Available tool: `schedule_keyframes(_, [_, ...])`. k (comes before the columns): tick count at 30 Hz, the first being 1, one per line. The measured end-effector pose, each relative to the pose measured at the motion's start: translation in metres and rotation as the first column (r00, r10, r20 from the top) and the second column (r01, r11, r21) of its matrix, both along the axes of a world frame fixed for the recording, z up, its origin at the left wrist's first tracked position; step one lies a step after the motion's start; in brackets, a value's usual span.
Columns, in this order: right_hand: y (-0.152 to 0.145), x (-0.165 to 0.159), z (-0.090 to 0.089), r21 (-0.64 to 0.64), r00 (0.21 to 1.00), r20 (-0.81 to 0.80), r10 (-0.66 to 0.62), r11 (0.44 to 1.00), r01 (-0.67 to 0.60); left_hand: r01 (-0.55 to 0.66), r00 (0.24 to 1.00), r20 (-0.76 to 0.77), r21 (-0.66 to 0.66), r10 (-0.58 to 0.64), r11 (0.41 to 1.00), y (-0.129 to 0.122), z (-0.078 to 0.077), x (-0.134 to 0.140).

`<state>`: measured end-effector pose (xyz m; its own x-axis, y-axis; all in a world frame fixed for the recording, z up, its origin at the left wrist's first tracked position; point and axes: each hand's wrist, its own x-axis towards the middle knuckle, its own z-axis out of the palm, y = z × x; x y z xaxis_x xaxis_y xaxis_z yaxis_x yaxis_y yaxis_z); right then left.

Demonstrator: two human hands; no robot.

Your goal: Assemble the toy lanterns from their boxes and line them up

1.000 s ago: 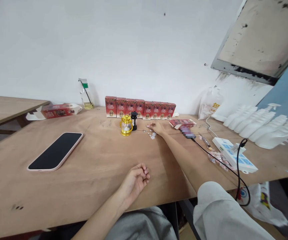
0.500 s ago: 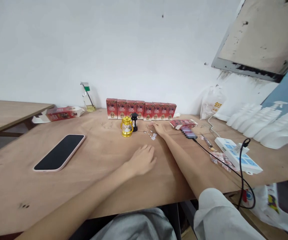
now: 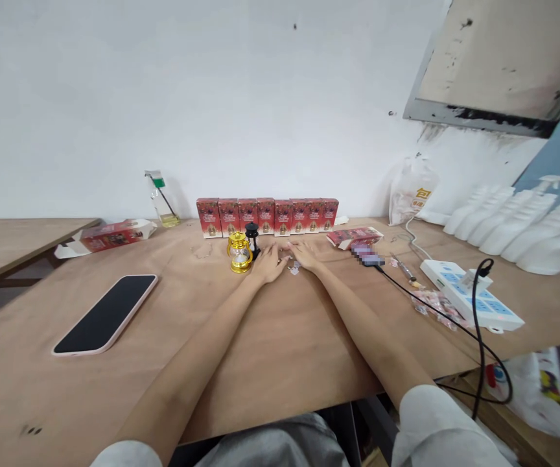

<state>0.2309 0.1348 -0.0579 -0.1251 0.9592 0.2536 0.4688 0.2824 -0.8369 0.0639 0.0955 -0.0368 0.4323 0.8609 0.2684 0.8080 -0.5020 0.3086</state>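
Observation:
My left hand (image 3: 268, 264) lies palm down on the table with its fingers stretched forward, just right of the lanterns. Beside it, my right hand (image 3: 304, 254) rests flat too, fingers pointing toward the row of boxes. Several small pale pieces (image 3: 294, 267) lie between the two hands, partly covered by them. A gold miniature lantern (image 3: 240, 251) stands upright left of my left hand. Close behind that is a black lantern (image 3: 251, 236), its lower part partly hidden. Neither hand appears to grip anything.
Several red printed boxes (image 3: 282, 218) stand in a row by the wall. A phone (image 3: 107, 315) lies left; an opened box (image 3: 109, 236) and a bottle (image 3: 163, 201) are behind. To the right are a power strip (image 3: 474, 295), black cable (image 3: 426, 301) and white spray bottles (image 3: 518, 224).
My left hand has moved forward from the middle of the table to beside the lanterns and small pieces. My right hand stays near the pieces. The camera view has shifted slightly.

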Motion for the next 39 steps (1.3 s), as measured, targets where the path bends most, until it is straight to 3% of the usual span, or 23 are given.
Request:
schedule_keyframes(10, [-0.019, -0.010, 0.006, 0.056, 0.999, 0.043, -0.019, 0.998, 0.017, 0.014, 1.000, -0.012, -0.049, -0.015, 0.999, -0.003, 0.000, 0.000])
schedule_keyframes(16, [-0.015, -0.009, 0.008, -0.003, 0.988, -0.148, -0.041, 0.999, 0.041, 0.011, 1.000, -0.009, -0.080, -0.012, 0.997, -0.005, 0.004, -0.003])
schedule_keyframes(19, [-0.009, -0.005, 0.017, -0.053, 0.957, -0.283, -0.063, 0.997, 0.050, 0.013, 1.000, -0.005, -0.097, -0.013, 0.995, -0.006, 0.005, -0.005])
schedule_keyframes(22, [-0.007, 0.004, 0.032, -0.160, 0.858, -0.509, -0.070, 0.987, -0.015, 0.023, 1.000, -0.004, -0.107, -0.023, 0.994, -0.008, 0.005, -0.006])
schedule_keyframes(26, [-0.013, 0.015, 0.045, -0.332, 0.495, -0.846, -0.201, 0.924, -0.192, 0.050, 0.999, -0.010, -0.104, -0.051, 0.993, -0.012, 0.005, -0.007])
schedule_keyframes(28, [-0.016, 0.016, 0.046, -0.354, 0.421, -0.874, -0.241, 0.910, -0.214, 0.056, 0.998, -0.017, -0.103, -0.058, 0.993, -0.014, 0.006, -0.007])
schedule_keyframes(39, [-0.020, 0.005, 0.044, -0.320, 0.435, -0.882, -0.182, 0.908, -0.269, 0.060, 0.997, -0.035, -0.100, -0.064, 0.993, -0.016, 0.007, -0.008])
